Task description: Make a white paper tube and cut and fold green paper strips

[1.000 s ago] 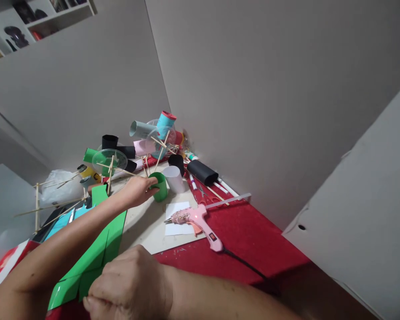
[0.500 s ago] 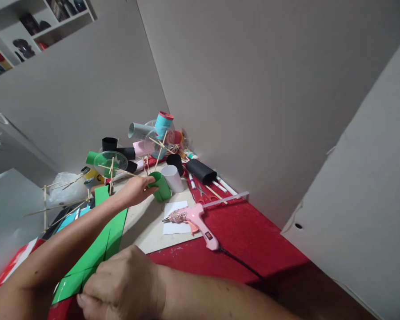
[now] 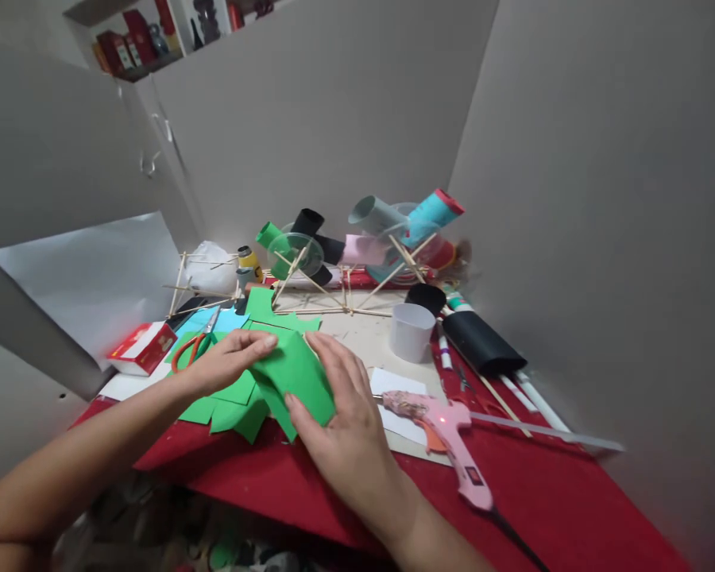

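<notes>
My left hand [image 3: 226, 359] and my right hand [image 3: 341, 413] both grip a rolled green paper tube [image 3: 295, 380] just above the table. The left fingers pinch its upper left edge. The right hand wraps it from the right, thumb under it and fingers over the top. Flat green paper cut-outs [image 3: 232, 407] lie right below the tube on the red table cover [image 3: 548, 492]. Orange-handled scissors [image 3: 194, 347] rest on blue paper just left of my left hand.
A pink glue gun [image 3: 446, 433] lies right of my hands on white paper. A white cup [image 3: 411, 331] and black tube [image 3: 482, 343] stand behind. A model of sticks, discs and paper tubes [image 3: 357, 246] fills the back. A red box [image 3: 143, 347] sits left.
My left hand has brought the green tube from the far middle of the table back to me. My right hand has left the flat green sheet and taken hold of the tube. The view swung left.
</notes>
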Available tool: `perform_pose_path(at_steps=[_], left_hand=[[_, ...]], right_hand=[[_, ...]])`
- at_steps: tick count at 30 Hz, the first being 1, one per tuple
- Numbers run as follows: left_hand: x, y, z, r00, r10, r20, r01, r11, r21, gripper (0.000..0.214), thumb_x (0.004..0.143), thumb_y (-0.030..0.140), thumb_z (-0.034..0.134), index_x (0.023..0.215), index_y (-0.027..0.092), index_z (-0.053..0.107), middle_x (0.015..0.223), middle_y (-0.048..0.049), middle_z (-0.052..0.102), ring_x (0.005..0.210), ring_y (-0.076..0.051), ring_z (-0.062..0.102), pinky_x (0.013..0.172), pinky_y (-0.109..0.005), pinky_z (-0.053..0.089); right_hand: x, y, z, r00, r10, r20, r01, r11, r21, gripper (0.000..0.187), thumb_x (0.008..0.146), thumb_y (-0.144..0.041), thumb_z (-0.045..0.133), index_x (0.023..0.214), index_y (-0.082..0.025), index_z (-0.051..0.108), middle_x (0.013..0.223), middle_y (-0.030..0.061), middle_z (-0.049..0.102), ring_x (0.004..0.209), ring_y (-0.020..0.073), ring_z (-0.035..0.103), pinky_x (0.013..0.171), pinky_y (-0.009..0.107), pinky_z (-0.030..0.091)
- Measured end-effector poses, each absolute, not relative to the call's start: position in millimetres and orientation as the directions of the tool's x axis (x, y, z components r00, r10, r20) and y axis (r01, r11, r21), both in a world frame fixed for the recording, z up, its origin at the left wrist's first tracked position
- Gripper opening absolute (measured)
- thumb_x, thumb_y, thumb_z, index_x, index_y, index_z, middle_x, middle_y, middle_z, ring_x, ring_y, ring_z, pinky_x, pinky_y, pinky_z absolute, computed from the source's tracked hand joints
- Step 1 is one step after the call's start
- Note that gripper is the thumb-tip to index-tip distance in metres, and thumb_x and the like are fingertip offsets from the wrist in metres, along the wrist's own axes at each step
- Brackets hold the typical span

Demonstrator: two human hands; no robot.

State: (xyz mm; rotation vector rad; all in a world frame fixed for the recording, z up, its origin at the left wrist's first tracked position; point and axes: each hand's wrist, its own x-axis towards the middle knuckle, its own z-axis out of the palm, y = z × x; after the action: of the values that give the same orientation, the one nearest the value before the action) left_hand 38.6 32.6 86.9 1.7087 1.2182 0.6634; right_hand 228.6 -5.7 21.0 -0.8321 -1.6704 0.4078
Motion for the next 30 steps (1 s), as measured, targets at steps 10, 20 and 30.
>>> perform_pose_path(at_steps=[10,20,30], left_hand=[[-16,37,65,0.502,0.864,-0.040,0.425,-0.206,0.882,0.059,0.096,0.056,0.032,0.090,0.012,0.070,0.062,-0.0051,0.069,0.068,-0.016,0.062,0.072,-0.028,0.046],[-73,71,48,0.498,0.865,-0.056,0.458,-0.207,0.864,0.044,0.080,0.033,0.066,0.121,0.018,0.060,0.121,-0.0106,0.066,0.096,-0.018,0.064,0.080,-0.028,0.050],[-23,76,42,0.703,0.645,-0.301,0.445,-0.068,0.893,0.027,0.077,0.038,0.069,0.086,0.012,0.070,0.060,0.0027,0.061,0.051,-0.008,0.046,0.050,-0.018,0.033]], right_hand=[[210,21,-3,-0.189,0.892,0.412,0.376,0.453,-0.808,0.044,0.087,-0.027,0.056,0.131,-0.020,0.058,0.114,0.0107,0.071,0.104,0.0246,0.067,0.090,0.041,0.053],[216,32,13,-0.069,0.997,0.040,0.305,0.059,-0.951,0.027,0.073,-0.042,0.069,0.085,-0.020,0.079,0.087,0.0074,0.078,0.085,0.0267,0.069,0.079,0.038,0.051],[193,39,9,-0.245,0.970,0.000,0.285,0.072,-0.956,0.023,0.075,-0.038,0.069,0.086,-0.020,0.078,0.085,0.0055,0.077,0.085,0.0243,0.069,0.081,0.036,0.052]])
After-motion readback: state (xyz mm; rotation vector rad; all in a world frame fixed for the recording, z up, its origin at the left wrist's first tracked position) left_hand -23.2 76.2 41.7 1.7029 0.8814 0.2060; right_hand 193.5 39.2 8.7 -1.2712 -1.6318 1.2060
